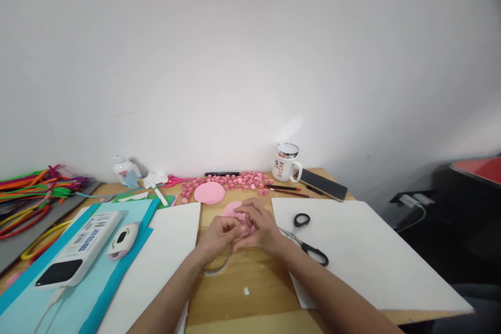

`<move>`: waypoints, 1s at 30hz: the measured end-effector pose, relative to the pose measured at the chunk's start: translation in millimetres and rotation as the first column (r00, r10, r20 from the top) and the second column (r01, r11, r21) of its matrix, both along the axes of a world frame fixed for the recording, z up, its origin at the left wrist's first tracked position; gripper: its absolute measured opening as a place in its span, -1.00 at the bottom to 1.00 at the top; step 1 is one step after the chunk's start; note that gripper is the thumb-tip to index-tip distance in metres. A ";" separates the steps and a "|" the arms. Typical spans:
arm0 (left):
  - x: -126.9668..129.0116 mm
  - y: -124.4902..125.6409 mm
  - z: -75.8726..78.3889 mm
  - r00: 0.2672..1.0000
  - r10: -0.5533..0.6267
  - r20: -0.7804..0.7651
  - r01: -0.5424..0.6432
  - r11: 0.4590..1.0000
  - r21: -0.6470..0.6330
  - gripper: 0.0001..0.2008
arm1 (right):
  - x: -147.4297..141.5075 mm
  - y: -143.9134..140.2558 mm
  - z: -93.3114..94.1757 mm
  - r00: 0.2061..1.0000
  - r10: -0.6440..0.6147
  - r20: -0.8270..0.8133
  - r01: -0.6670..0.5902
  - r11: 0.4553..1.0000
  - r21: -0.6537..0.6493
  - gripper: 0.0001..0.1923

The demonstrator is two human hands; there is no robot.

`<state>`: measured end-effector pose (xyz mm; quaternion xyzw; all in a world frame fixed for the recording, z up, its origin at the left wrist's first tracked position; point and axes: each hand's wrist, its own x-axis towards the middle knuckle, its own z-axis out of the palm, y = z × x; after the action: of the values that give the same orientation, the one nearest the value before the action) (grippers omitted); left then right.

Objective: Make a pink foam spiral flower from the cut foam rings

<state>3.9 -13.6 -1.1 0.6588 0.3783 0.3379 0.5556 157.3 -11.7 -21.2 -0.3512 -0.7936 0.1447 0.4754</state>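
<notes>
The wooden counter [254,282] runs back to a blank wall, and its near edge is cut off by the bottom of the view. A large white sheet [364,255] covers the right side, its far corner reaching almost to the counter's right edge. A second white sheet [168,255] and a blue sheet [78,292] fill the left, leaving only a bare wooden lane in the middle, where both forearms lie.

A pile of pipe cleaners [31,193] is cut off at the left border. A white power bank [82,245] lies on the blue sheet, long axis pointing away to the right. A white mug [285,163] and a dark phone [323,183] stand near the wall, beside a scatter of small pink rolled pieces [230,181] and a pink paper disc [210,193].

Black-handled scissors [307,240] lie just beside the right wrist, blades hidden behind it and pointing toward the hands. A tape ring [219,266] peeks from under the left hand [219,235].

The right hand [260,227] meets the left at the fingertips over a pink paper piece [235,210]. Both have a narrow pinching grip on something small and pink, mostly hidden by the fingers.
</notes>
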 end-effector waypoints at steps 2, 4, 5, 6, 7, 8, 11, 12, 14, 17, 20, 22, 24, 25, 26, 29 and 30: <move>1.8 1.3 -1.5 0.998 0.057 0.028 -0.058 0.998 0.028 -0.75 | 10.8 1.3 11.8 0.998 -0.051 -0.031 0.054 0.993 0.107 -0.68; 2.5 3.0 -1.2 0.992 0.119 0.031 -0.120 0.992 0.047 -0.77 | 36.5 10.6 27.3 0.958 -0.255 -0.133 0.279 0.937 0.211 -0.80; 2.3 3.9 -0.5 0.988 0.151 0.029 -0.152 0.987 0.058 -0.77 | 55.2 18.9 34.5 0.887 -0.406 -0.221 0.450 0.866 0.218 -0.79; 2.0 4.6 0.5 0.983 0.181 0.032 -0.183 0.981 0.070 -0.78 | 77.2 29.2 40.1 0.809 -0.534 -0.247 0.580 0.795 0.179 -0.79; 1.6 5.2 1.5 0.977 0.209 0.038 -0.211 0.974 0.082 -0.77 | 101.3 41.1 43.3 0.723 -0.649 -0.237 0.685 0.719 0.119 -0.78; 1.2 5.6 2.5 0.972 0.229 0.045 -0.232 0.969 0.090 -0.77 | 126.2 53.7 43.6 0.644 -0.740 -0.192 0.761 0.647 0.058 -0.75; 0.6 5.8 4.3 0.968 0.249 0.042 -0.252 0.963 0.097 -0.76 | 191.4 86.0 28.6 0.562 -0.761 0.325 0.822 0.558 -0.114 -0.58; 0.6 5.8 4.3 0.969 0.245 0.037 -0.248 0.964 0.096 -0.75 | 206.5 92.9 20.6 0.573 -0.656 0.490 0.800 0.578 -0.162 -0.51; 0.6 6.0 3.4 0.971 0.236 0.041 -0.238 0.967 0.094 -0.76 | 225.8 100.8 5.4 0.591 -0.504 0.630 0.763 0.603 -0.233 -0.48; 0.3 6.9 1.0 0.972 0.226 0.067 -0.232 0.969 0.089 -0.76 | 236.7 105.1 -8.1 0.598 -0.457 0.658 0.748 0.614 -0.253 -0.51; -0.6 8.0 -0.8 0.968 0.239 0.076 -0.245 0.966 0.080 -0.76 | 244.4 110.8 -12.4 0.603 -0.431 0.672 0.737 0.623 -0.262 -0.43; -1.3 8.5 -1.3 0.965 0.252 0.078 -0.257 0.964 0.069 -0.76 | 251.5 116.4 -14.8 0.608 -0.400 0.686 0.728 0.626 -0.280 -0.38; -1.8 8.8 -1.6 0.963 0.256 0.080 -0.261 0.963 0.062 -0.76 | 258.5 122.0 -18.0 0.605 -0.385 0.697 0.727 0.623 -0.287 -0.35; -1.9 8.8 -1.8 0.964 0.255 0.080 -0.260 0.964 0.062 -0.76 | 261.3 124.3 -19.5 0.603 -0.381 0.701 0.728 0.622 -0.289 -0.34; -1.9 8.8 -2.2 0.964 0.252 0.079 -0.257 0.964 0.062 -0.76 | 263.3 126.2 -20.6 0.600 -0.378 0.705 0.729 0.620 -0.288 -0.32; -1.5 9.0 -4.1 0.967 0.243 0.070 -0.247 0.968 0.050 -0.76 | 264.1 129.4 -21.4 0.590 -0.360 0.723 0.728 0.624 -0.284 -0.26; -1.4 9.0 -4.7 0.968 0.241 0.070 -0.244 0.969 0.046 -0.76 | 262.9 129.4 -21.0 0.586 -0.355 0.728 0.726 0.629 -0.278 -0.26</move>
<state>2.5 -4.6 -5.8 0.6112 0.4287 0.4342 0.5040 420.2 117.7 -42.1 -0.7339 -0.6680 0.0844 0.0903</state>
